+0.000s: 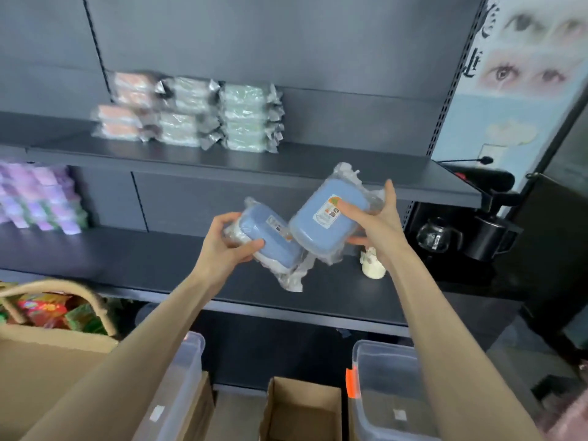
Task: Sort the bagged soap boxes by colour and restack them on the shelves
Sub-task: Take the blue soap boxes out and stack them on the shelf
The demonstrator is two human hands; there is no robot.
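Blur smears shelf stacks; right hand partly hides its blue box

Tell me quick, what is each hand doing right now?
Left hand: grips a bagged blue soap box.
Right hand: grips another bagged blue soap box, tilted.

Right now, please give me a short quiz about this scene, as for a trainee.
1. True or false: the left hand grips the left blue box, and the right hand grips the right blue box.
2. On the upper shelf, which colour stands furthest left? A pink, B blue, C purple.
3. Fill in: the white figurine stands on the ___ shelf.
Key: 1 true; 2 A; 3 lower.
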